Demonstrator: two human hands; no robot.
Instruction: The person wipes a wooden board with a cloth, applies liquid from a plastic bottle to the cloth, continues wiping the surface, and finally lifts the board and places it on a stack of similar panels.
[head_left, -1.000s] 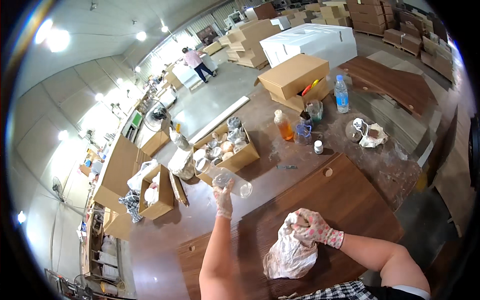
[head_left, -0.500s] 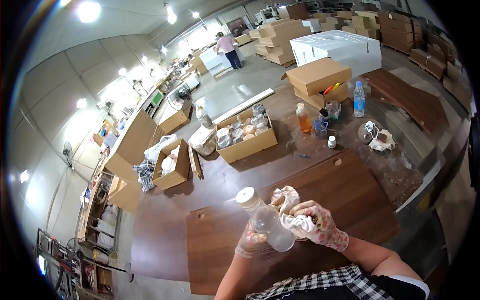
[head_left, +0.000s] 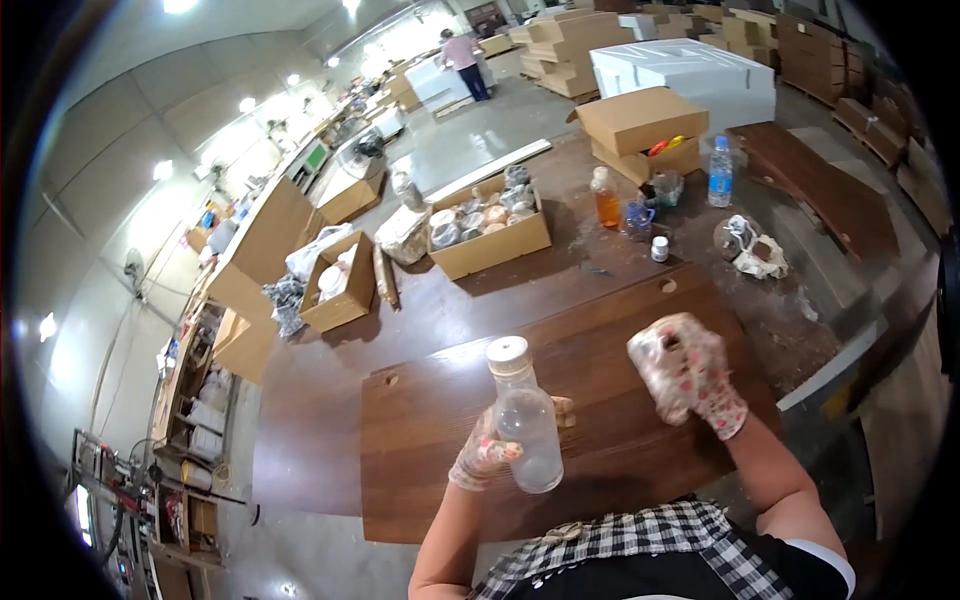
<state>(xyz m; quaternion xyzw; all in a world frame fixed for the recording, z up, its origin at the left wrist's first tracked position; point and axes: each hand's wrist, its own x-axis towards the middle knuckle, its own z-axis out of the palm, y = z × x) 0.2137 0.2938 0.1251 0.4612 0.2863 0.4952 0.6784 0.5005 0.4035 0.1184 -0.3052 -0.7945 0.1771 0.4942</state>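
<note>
My left hand [head_left: 482,452], in a floral work glove, is wrapped around a clear plastic bottle [head_left: 532,430] with a white cap, held almost upright above the brown wood-grain panel [head_left: 600,330]. Some cloudy clear liquid seems to be inside the bottle, but its level is hard to read. To the right, my right hand [head_left: 708,378], gloved the same way, is closed on a crumpled white rag [head_left: 655,368] over the panel's right part. Its fingers are partly hidden by the rag.
Beyond the panel stand an open carton of wrapped jars [head_left: 490,255], a smaller carton [head_left: 345,300], a bottle of orange liquid [head_left: 606,200], a small white bottle [head_left: 660,249] and a water bottle [head_left: 720,175]. A person [head_left: 464,62] stands far off by a white stack.
My right hand has moved away from the bottle to the right, taking the rag with it. The bottle in my left hand has become more upright.
</note>
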